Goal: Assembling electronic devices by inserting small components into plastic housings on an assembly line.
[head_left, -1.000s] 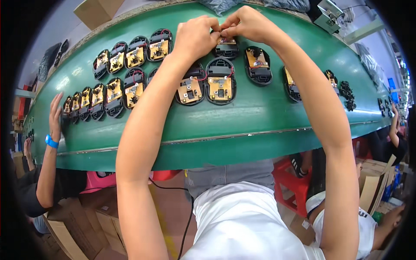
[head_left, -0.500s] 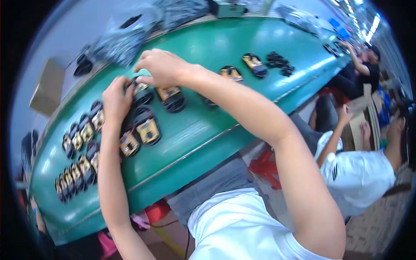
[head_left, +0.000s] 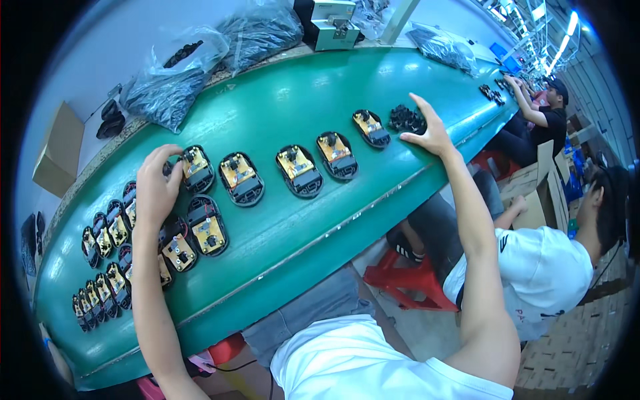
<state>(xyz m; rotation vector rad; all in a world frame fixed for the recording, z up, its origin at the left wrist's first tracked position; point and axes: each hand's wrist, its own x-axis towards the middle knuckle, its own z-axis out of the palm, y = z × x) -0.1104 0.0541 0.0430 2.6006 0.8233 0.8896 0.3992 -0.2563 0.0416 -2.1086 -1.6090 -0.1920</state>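
My left hand [head_left: 159, 183] is curled at the left part of the green bench. A dark thing shows between its thumb and fingers, too hidden to name. Just right of it lies an oval black housing [head_left: 198, 169] with a tan circuit board inside. Over at the right, my right hand [head_left: 433, 135] has thumb and fingers spread, holding nothing, beside a pile of small black parts [head_left: 407, 119]. Between the hands lie similar opened housings, among them one [head_left: 242, 179] near the left hand and one [head_left: 371, 128] beside the pile.
Rows of more housings [head_left: 100, 297] stand on the green bench [head_left: 267, 247] at the left. Along the back edge are plastic bags [head_left: 175, 83] of black parts and a grey-green machine [head_left: 335, 27]. Co-workers sit to the right, one near a red stool [head_left: 410, 280].
My right hand has left the left hand's side and moved far right to the black pile, its fingers spreading. My left hand has shifted slightly left and nearer to me.
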